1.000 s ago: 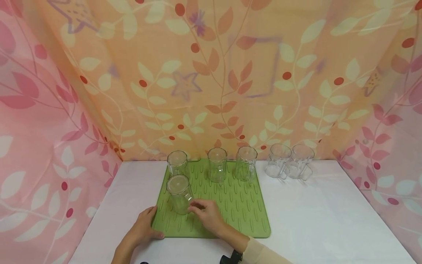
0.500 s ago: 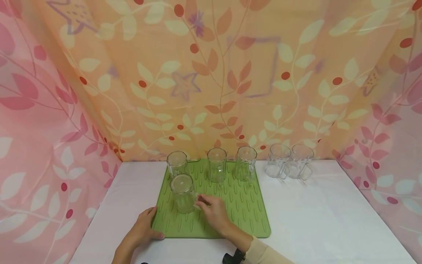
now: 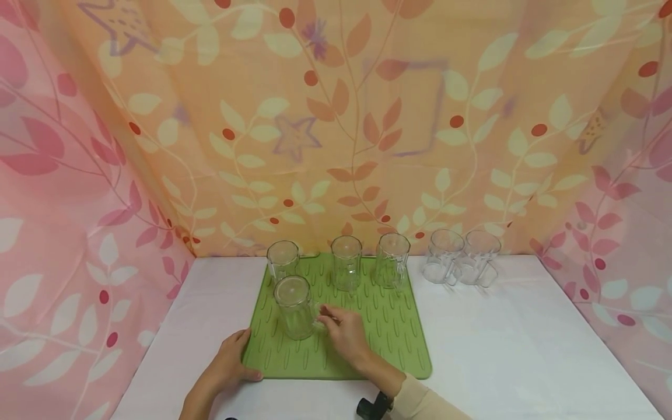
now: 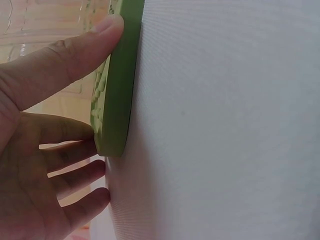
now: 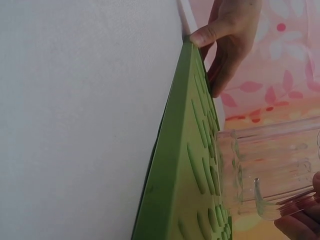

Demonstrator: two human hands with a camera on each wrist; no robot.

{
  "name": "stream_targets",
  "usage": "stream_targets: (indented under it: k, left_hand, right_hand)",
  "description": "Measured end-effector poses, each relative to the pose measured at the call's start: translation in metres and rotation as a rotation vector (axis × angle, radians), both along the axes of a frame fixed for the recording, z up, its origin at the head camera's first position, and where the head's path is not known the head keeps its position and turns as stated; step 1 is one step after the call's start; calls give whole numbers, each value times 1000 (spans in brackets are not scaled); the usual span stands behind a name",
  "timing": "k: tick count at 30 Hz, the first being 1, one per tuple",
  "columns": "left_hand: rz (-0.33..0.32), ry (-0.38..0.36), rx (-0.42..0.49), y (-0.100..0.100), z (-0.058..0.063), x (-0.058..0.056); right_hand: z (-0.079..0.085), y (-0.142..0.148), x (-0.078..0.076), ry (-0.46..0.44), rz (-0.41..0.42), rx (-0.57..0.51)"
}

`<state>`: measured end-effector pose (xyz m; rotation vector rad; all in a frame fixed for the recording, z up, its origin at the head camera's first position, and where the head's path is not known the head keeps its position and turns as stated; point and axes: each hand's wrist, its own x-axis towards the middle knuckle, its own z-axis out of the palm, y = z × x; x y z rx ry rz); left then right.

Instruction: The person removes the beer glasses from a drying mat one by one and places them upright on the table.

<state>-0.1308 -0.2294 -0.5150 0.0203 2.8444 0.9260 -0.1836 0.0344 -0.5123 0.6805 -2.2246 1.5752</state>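
In the head view my right hand (image 3: pixel 346 338) pinches the handle of a clear glass mug (image 3: pixel 296 312) at the left-middle of a ribbed green drying mat (image 3: pixel 367 350). The mug looks upside down, base up, with its handle to the right. In the right wrist view the mug (image 5: pixel 270 165) stands against the mat, fingertips at its handle. My left hand (image 3: pixel 228 359) rests at the mat's front left corner, thumb on the front edge and fingers along the left side. The left wrist view shows its fingers spread, tips touching the mat's edge (image 4: pixel 117 100).
Behind the held mug stands another glass mug (image 3: pixel 283 259) at the mat's back left. Two more, a middle mug (image 3: pixel 346 262) and a right one (image 3: pixel 392 261), stand along the back. Off the mat, two mugs (image 3: pixel 443 256) stand close together on the white table (image 3: pixel 499 350). Patterned cloth (image 3: pixel 357 192) hangs behind.
The held mug has shifted slightly right, and its handle has swung from the front towards the right side. My right hand has moved right along with it. The left hand keeps its place.
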Motion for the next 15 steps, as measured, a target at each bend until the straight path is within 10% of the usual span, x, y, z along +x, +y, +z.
stream_targets:
  k: [15]
  left_hand:
    - [14,-36,4,-1,-1,-1]
  right_hand:
    - [-3,13,-7,90,-16,23]
